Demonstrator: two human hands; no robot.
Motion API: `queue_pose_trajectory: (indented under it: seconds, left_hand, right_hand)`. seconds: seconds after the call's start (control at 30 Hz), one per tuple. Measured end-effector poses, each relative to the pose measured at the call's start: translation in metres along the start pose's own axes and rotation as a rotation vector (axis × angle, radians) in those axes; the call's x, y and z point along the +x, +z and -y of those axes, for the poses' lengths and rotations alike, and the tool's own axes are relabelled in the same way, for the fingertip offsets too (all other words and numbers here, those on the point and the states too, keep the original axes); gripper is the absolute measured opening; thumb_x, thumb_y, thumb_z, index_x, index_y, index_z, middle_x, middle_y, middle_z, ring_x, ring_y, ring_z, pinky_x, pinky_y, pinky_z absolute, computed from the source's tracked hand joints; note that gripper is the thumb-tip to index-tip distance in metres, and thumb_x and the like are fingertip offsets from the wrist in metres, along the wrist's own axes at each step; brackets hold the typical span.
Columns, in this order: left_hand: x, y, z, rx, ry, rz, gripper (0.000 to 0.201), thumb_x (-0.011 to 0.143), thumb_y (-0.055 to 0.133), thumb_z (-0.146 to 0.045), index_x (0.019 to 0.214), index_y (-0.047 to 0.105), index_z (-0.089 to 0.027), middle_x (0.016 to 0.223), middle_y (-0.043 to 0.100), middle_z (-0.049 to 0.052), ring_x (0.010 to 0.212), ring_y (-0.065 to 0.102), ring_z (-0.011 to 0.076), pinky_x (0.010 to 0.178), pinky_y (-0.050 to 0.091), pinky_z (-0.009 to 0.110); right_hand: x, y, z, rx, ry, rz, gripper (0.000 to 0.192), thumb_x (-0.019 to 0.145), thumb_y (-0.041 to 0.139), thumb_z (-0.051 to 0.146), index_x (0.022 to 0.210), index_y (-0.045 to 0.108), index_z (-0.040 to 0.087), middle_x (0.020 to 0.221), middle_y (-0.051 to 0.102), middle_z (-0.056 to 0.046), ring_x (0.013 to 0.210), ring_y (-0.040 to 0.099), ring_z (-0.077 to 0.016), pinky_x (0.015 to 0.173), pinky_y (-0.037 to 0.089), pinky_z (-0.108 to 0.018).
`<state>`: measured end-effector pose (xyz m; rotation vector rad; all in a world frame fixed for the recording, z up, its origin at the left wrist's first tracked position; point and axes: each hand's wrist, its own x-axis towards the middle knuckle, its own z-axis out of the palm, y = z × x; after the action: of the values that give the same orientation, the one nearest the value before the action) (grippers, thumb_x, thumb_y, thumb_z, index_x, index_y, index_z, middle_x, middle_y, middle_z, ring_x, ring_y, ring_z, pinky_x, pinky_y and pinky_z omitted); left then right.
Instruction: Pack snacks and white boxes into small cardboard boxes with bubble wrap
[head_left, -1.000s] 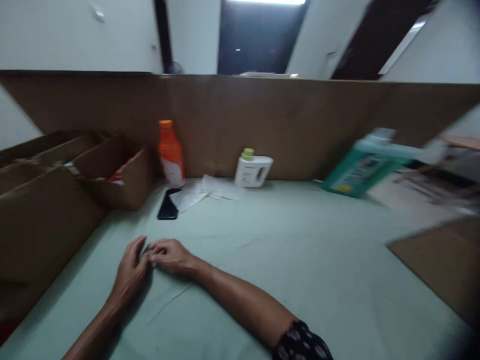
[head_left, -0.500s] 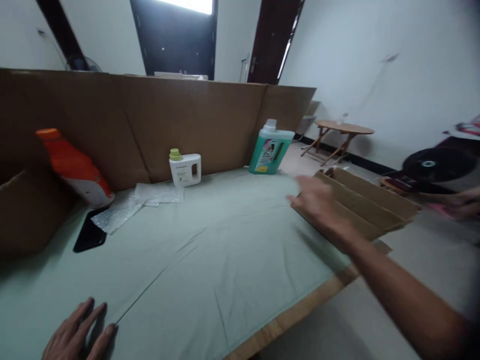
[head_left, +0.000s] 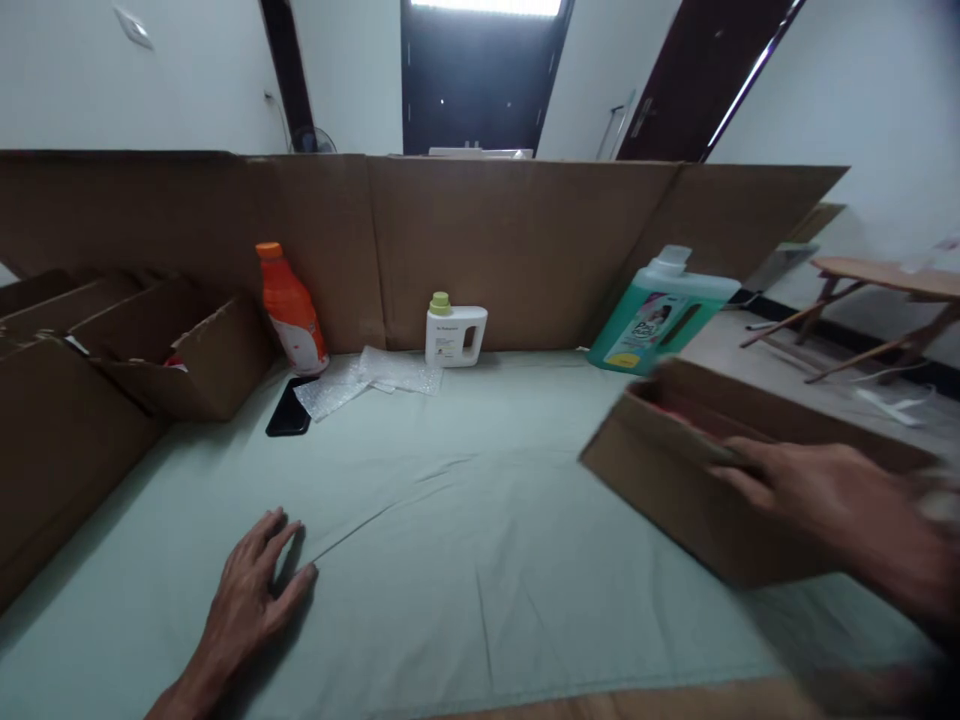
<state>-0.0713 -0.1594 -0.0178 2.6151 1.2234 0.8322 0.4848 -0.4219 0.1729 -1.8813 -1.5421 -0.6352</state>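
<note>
My right hand (head_left: 814,495), blurred by motion, is closed on the near wall of an open cardboard box (head_left: 652,490) at the right end of the table. Something red shows partly inside this box; its kind is hidden by the wall. On the pale green cloth (head_left: 450,520), my left hand (head_left: 251,585) rests palm down with its fingers apart, holding nothing. A black phone (head_left: 289,408) lies beyond it, partly under clear bubble wrap (head_left: 341,385). Behind the box stands a large bottle of teal liquid (head_left: 652,320).
An orange and white bottle (head_left: 292,315) and a small white bottle with a green cap (head_left: 454,335) stand against a tall cardboard screen (head_left: 517,250). More open cardboard boxes (head_left: 217,370) line the left side. A wooden folding table (head_left: 892,275) is on the floor at right.
My view has swung left, bringing the left boxes into sight. My right hand has gone from the box's far corner to its near wall. My left hand stays on the cloth.
</note>
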Motion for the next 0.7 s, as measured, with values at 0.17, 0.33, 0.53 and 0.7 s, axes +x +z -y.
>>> queue_pose_trajectory:
  seconds: [0.17,0.33,0.53,0.7]
  left_hand:
    - [0.028,0.003,-0.058,-0.254,0.048,0.028,0.061,0.089,0.060,-0.046,0.145,0.046,-0.026,0.150,0.050,0.014,0.136,0.051,0.0333,0.107,0.049,0.053]
    - [0.052,0.013,-0.104,-0.519,0.001,0.159,0.078,0.085,0.064,-0.047,0.153,0.032,-0.025,0.154,0.045,0.016,0.140,0.047,0.0333,0.111,0.045,0.053]
    - [0.067,0.026,-0.107,-0.665,-0.117,0.199,0.082,0.081,0.068,-0.045,0.152,0.032,-0.025,0.150,0.048,0.016,0.128,0.057,0.0326,0.104,0.049,0.051]
    - [0.086,0.035,-0.126,-0.679,-0.148,0.283,0.056,0.081,0.062,-0.033,0.135,0.051,-0.022,0.102,0.066,0.007,0.077,0.061,0.0208,0.073,0.053,0.035]
  right_hand:
    - [0.034,0.038,0.133,-0.102,-0.226,0.288,0.027,0.090,0.057,0.051,0.079,0.069,0.029,0.068,0.071,-0.004,0.065,0.064,-0.0224,0.063,0.046,-0.037]
    - [0.032,0.021,0.173,0.152,-0.052,0.071,0.022,0.091,0.062,0.048,0.102,0.068,0.030,0.104,0.076,-0.007,0.100,0.069,-0.0256,0.093,0.049,-0.045]
    - [-0.036,0.055,0.108,0.295,0.507,0.288,0.032,0.080,0.064,0.052,0.099,0.072,0.027,0.096,0.078,-0.010,0.084,0.074,-0.0283,0.074,0.060,-0.041]
    - [-0.074,0.121,0.118,0.469,0.499,0.524,0.054,0.076,0.070,0.048,0.122,0.068,0.019,0.116,0.075,-0.016,0.104,0.072,-0.0347,0.085,0.061,-0.045]
